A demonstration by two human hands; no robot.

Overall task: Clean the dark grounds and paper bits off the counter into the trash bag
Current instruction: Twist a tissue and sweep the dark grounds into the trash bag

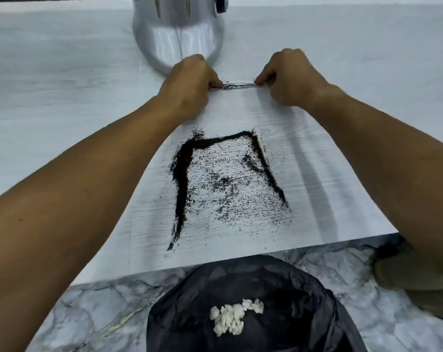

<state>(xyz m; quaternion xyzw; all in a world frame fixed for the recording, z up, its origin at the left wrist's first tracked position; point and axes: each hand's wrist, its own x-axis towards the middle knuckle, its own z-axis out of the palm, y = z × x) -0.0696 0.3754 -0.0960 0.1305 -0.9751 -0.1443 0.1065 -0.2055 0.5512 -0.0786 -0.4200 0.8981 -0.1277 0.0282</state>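
Observation:
Dark grounds [225,184] lie scattered on the white counter [62,102], with thick dark lines along the left, far and right sides of the patch. Beyond them, my left hand [189,82] and my right hand [291,77] each pinch one end of a thin flat strip [238,85] held edge-down on the counter. What the strip is made of is unclear. Below the counter's front edge, an open black trash bag [278,288] holds white crumpled paper bits [234,317].
A shiny silver appliance base [177,39] stands on the counter just behind my hands. A grey marbled floor [93,308] shows below the counter edge. A piece of tan clothing [416,278] is at the lower right.

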